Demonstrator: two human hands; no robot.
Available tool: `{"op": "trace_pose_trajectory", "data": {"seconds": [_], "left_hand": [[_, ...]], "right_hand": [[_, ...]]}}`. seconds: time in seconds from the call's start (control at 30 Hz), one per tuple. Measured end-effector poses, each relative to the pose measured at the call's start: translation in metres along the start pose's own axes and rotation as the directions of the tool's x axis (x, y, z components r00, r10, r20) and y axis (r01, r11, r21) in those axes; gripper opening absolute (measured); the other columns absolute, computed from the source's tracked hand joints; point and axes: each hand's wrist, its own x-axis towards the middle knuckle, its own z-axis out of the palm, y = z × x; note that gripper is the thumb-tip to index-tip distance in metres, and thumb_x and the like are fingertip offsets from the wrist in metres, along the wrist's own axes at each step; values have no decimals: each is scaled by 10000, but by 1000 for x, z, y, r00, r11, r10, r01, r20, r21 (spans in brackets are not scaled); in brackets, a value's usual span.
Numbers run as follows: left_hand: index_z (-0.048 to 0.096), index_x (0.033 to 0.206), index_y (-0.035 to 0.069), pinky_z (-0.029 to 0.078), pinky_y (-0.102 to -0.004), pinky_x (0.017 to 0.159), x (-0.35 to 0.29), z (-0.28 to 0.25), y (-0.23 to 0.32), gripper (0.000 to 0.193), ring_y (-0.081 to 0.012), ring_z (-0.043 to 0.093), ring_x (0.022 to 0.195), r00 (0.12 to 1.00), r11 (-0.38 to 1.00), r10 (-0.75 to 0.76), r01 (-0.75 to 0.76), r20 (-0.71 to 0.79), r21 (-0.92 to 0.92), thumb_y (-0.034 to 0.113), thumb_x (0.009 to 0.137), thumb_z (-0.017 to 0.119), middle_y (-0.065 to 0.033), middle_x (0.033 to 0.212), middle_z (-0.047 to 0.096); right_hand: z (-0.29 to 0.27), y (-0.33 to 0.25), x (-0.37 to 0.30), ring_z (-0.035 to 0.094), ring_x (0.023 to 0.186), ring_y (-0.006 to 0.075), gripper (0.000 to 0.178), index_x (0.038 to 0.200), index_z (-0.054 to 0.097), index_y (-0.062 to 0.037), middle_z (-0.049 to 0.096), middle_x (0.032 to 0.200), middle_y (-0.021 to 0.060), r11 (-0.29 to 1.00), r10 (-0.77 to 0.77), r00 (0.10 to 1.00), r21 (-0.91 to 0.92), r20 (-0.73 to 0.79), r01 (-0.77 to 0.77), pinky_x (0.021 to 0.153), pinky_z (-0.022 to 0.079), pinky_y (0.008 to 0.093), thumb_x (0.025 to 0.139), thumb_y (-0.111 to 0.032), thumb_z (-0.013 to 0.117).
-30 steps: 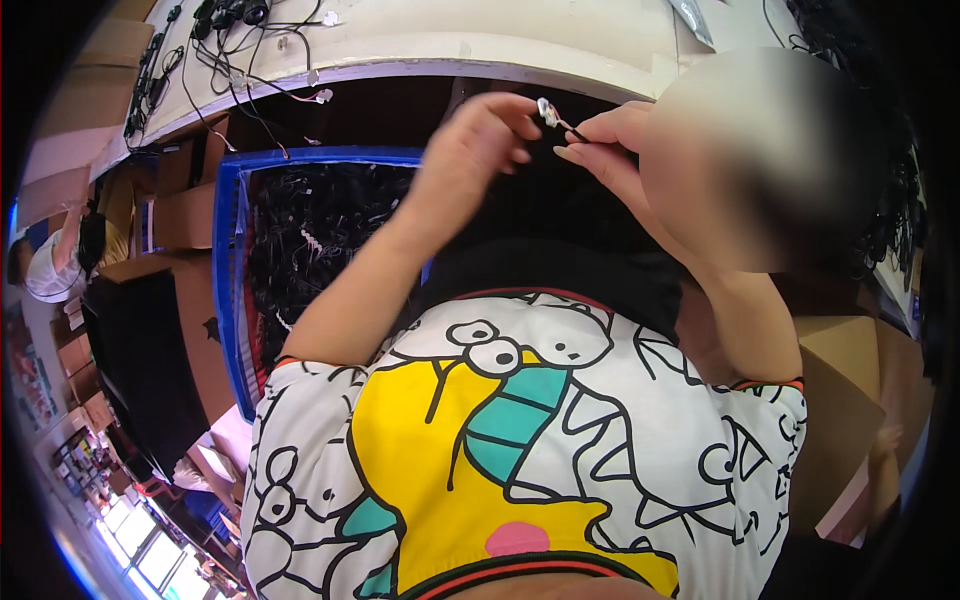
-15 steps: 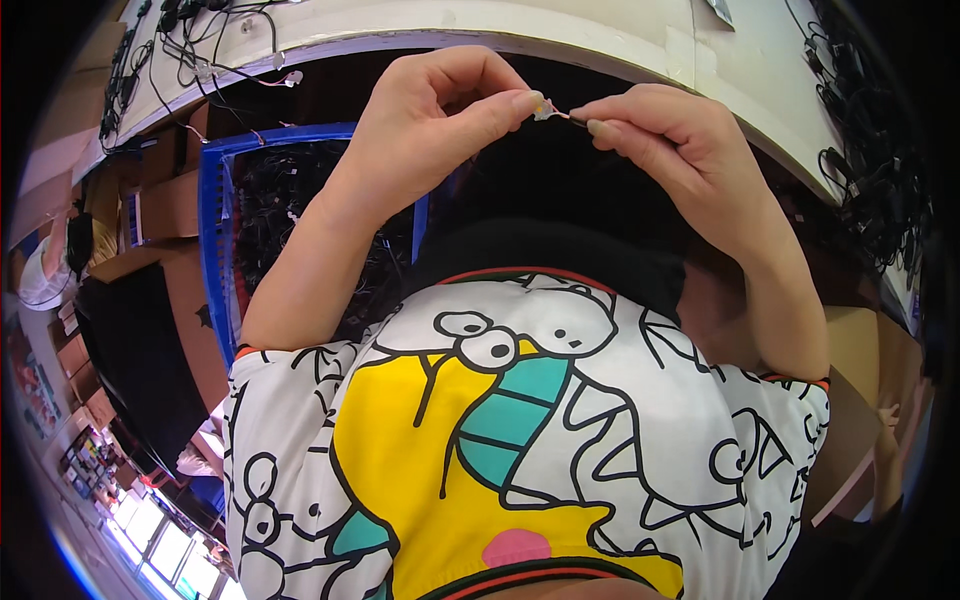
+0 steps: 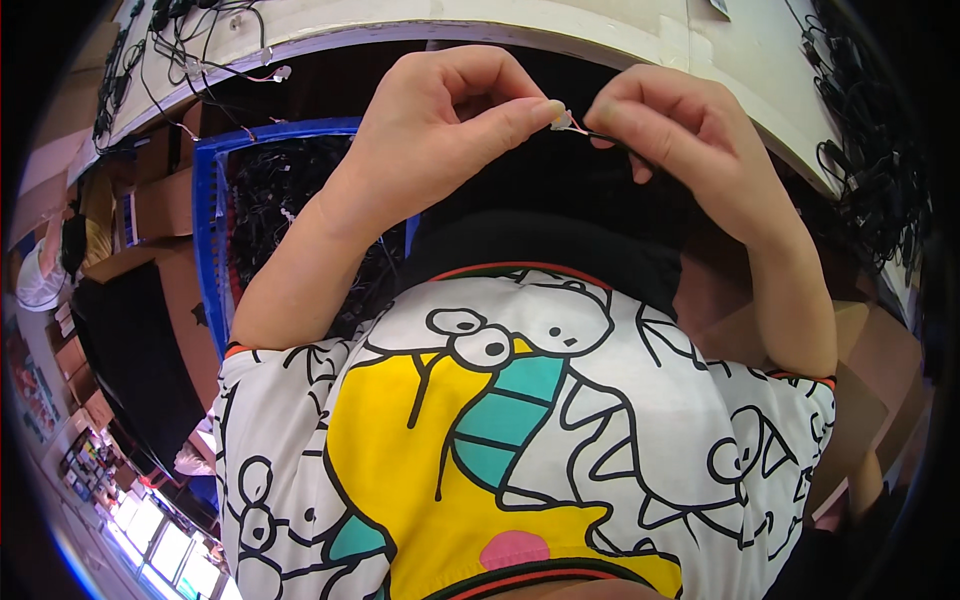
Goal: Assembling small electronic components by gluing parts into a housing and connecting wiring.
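My left hand [image 3: 440, 135] pinches a small whitish, see-through piece [image 3: 562, 121] between thumb and forefinger, in front of the table edge. Thin pale and reddish wires [image 3: 577, 129] run from that piece into the stripped end of a black cable [image 3: 599, 135]. Around the cable, just beyond the wires, the fingers of my right hand [image 3: 685, 125] are closed. Its fingertips partly cover the cable, and the cable's further run is lost against the dark background. Both hands are raised, with a short gap between them.
A pale worktable [image 3: 560, 28] curves across the top. Black cables with bare wire ends [image 3: 205, 45] lie at its left, and bundled black cables [image 3: 865, 180] hang at its right. Below left stands a blue crate [image 3: 208, 200] full of black cables. Cardboard boxes [image 3: 165, 205] stand further left.
Both hands have shifted slightly right with the piece and cable. My right hand has turned, its fingers regripping nearer the wires, and its lower fingers now show beneath the cable.
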Motion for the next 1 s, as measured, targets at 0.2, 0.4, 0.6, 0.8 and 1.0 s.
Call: {"op": "trace_pose_trajectory", "data": {"seconds": [0.2,0.4,0.6,0.8,1.0], "left_hand": [[589,794,-3,381,-166,610,-3,3,1,99,-35,489,680,997,993,67,-65,-22,96,96,794,598,8,720,567],[593,790,-10,386,-168,611,-4,5,4,98,-39,495,670,988,978,143,-132,-55,162,87,792,599,3,713,570],[595,785,-16,387,-167,604,-5,7,3,90,-43,498,668,981,970,183,-171,-61,172,73,787,604,-4,713,573],[595,785,-20,387,-166,597,-5,7,2,80,-46,498,665,981,971,185,-174,-54,166,58,784,607,-8,720,574],[594,787,-25,387,-165,591,-5,8,1,78,-48,500,664,985,977,166,-157,-52,148,52,783,607,-10,723,574]], "right_hand": [[-2,-5,3,430,461,31,244,799,627,-49,560,629,-8,983,184,978,-7,95,-184,426,334,149,816,-279,544],[-3,0,5,400,430,21,232,792,639,-59,568,611,-8,971,226,966,48,126,-233,402,294,149,797,-281,571],[-3,-1,4,407,448,13,225,804,640,-33,580,620,7,944,262,953,164,150,-285,408,290,143,785,-252,591],[-3,3,4,423,478,8,210,817,639,-18,584,628,17,942,234,961,211,149,-262,420,293,133,783,-222,597],[-2,7,4,432,492,7,210,831,636,-18,585,641,21,919,258,949,256,182,-299,423,292,132,777,-218,604]]}}
